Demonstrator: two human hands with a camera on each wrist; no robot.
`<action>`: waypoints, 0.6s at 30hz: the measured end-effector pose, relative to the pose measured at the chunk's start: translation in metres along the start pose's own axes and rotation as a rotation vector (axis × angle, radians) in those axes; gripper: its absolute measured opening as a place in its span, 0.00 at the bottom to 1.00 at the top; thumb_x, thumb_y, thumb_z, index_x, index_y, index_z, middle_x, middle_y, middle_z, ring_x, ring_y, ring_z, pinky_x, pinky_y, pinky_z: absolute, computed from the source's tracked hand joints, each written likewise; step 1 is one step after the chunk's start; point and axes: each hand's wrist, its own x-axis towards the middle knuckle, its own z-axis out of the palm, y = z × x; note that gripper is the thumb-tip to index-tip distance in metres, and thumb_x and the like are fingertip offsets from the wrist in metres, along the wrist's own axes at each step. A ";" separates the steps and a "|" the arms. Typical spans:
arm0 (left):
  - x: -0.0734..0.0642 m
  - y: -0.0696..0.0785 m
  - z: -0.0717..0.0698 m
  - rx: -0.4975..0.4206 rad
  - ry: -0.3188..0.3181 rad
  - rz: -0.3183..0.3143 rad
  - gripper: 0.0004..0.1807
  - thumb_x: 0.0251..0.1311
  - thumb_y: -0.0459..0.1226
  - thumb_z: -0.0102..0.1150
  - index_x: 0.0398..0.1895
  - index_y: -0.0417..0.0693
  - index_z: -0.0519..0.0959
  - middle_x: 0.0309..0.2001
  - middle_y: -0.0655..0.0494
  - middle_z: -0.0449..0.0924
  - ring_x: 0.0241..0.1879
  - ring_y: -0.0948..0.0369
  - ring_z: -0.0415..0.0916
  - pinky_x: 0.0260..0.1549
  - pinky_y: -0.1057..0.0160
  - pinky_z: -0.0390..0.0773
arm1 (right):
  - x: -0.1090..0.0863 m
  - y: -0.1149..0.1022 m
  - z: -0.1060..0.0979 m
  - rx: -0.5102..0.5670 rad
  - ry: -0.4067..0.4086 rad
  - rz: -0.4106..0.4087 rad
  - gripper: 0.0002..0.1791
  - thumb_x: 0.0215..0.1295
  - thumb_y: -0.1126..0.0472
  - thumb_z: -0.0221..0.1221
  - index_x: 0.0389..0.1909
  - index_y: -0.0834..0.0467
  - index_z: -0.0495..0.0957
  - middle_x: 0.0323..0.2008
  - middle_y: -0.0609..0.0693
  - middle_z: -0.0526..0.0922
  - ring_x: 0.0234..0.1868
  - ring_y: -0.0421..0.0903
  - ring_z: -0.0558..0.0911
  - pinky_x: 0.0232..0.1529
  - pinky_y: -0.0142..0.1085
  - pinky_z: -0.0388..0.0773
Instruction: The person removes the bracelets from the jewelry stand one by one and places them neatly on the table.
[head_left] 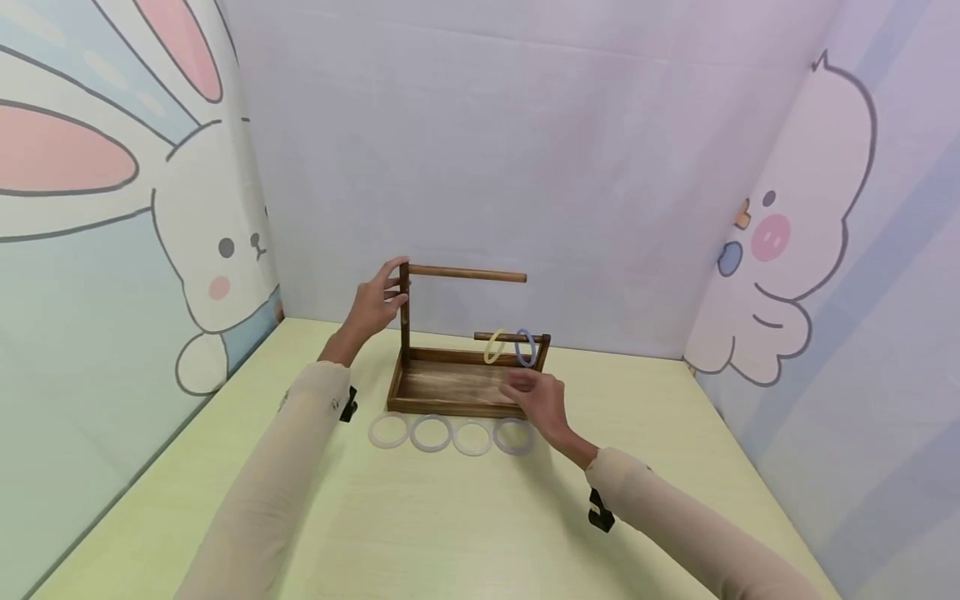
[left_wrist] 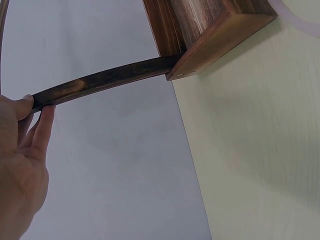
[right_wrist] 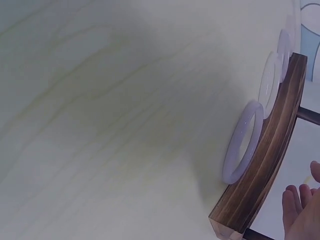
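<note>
A dark wooden bangle stand, with a tray base [head_left: 453, 409], an upright post [head_left: 405, 329] and two horizontal bars, stands on the table. My left hand [head_left: 372, 308] grips the top of the post, thumb on one side and fingers on the other, as the left wrist view shows too. A yellow bangle [head_left: 488, 353] and a blue bangle [head_left: 534, 348] hang on the lower bar [head_left: 510, 337]. My right hand [head_left: 542, 402] hovers over the right front of the tray, below these bangles, its fingers loosely bent and nothing visible in them.
Several pale bangles lie in a row along the tray's front edge, with a lilac bangle [right_wrist: 230, 170] nearest the right end. The upper bar [head_left: 468, 273] juts right from the post with no bangle on it. A printed cloth backdrop [head_left: 480, 167] rises behind the table.
</note>
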 end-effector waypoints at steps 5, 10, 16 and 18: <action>-0.001 0.000 0.000 0.010 0.001 0.002 0.40 0.70 0.23 0.59 0.80 0.61 0.60 0.65 0.31 0.76 0.61 0.38 0.79 0.56 0.44 0.84 | 0.005 -0.004 0.003 -0.004 0.003 -0.046 0.15 0.60 0.60 0.76 0.47 0.60 0.89 0.40 0.56 0.91 0.40 0.50 0.91 0.44 0.46 0.89; -0.001 -0.001 0.000 0.010 -0.001 0.004 0.41 0.71 0.23 0.59 0.81 0.61 0.59 0.66 0.31 0.75 0.63 0.39 0.78 0.57 0.44 0.83 | 0.010 -0.008 0.006 0.003 0.008 -0.063 0.17 0.61 0.59 0.76 0.48 0.63 0.89 0.40 0.56 0.91 0.40 0.51 0.91 0.44 0.47 0.89; -0.001 0.000 0.000 0.016 -0.007 0.002 0.41 0.71 0.24 0.59 0.81 0.62 0.59 0.66 0.33 0.75 0.64 0.40 0.77 0.58 0.45 0.83 | 0.019 -0.011 0.013 -0.014 0.033 -0.094 0.18 0.61 0.59 0.76 0.48 0.65 0.88 0.40 0.59 0.91 0.39 0.52 0.92 0.43 0.47 0.90; -0.001 0.001 0.000 0.019 -0.004 0.000 0.41 0.71 0.24 0.59 0.80 0.62 0.59 0.66 0.33 0.75 0.64 0.41 0.77 0.58 0.45 0.83 | 0.022 -0.011 0.015 -0.021 0.039 -0.106 0.18 0.61 0.59 0.76 0.48 0.65 0.88 0.40 0.60 0.91 0.39 0.52 0.92 0.43 0.47 0.90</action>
